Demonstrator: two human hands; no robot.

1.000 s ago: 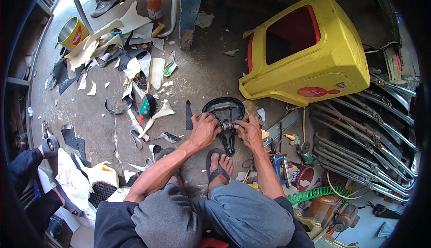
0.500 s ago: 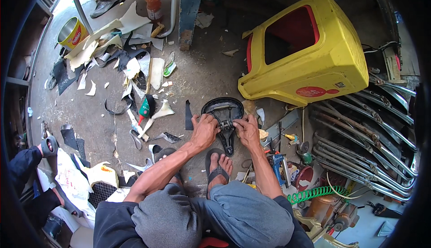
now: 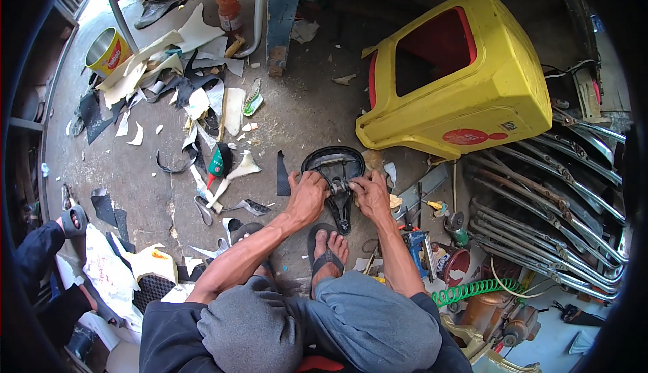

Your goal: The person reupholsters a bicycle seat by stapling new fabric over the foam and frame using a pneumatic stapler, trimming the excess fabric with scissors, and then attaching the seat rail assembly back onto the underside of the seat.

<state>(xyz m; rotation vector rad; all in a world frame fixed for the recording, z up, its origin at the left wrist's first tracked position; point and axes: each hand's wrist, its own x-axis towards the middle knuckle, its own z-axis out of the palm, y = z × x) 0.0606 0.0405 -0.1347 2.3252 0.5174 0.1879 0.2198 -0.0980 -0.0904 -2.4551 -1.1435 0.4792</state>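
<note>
A black bicycle saddle [image 3: 345, 214] lies underside up in front of my sandalled feet [image 3: 329, 255], its rails and metal clamp [image 3: 337, 185] showing. My left hand [image 3: 306, 195] grips the saddle's left side at the clamp, fingers curled, with the fingertips partly hidden. My right hand [image 3: 369, 196] is closed on the opposite side, thumb and fingers at the clamp. Just left of it are a dark scrap [image 3: 283, 174] and a green glue bottle with a red nozzle [image 3: 217, 165].
A yellow plastic housing [image 3: 469, 106] lies ahead-right, beside stacked metal frames [image 3: 547, 224], tools, a green coiled hose [image 3: 476, 293] and machinery [image 3: 518, 322]. Cut scraps [image 3: 139, 69], a tin [image 3: 102, 51] and a drink bottle [image 3: 227, 5] are ahead-left. Another person's foot [image 3: 73, 222] is at left.
The view has shifted very slightly. Both my hands stay on the saddle at its clamp, with only small finger movements.
</note>
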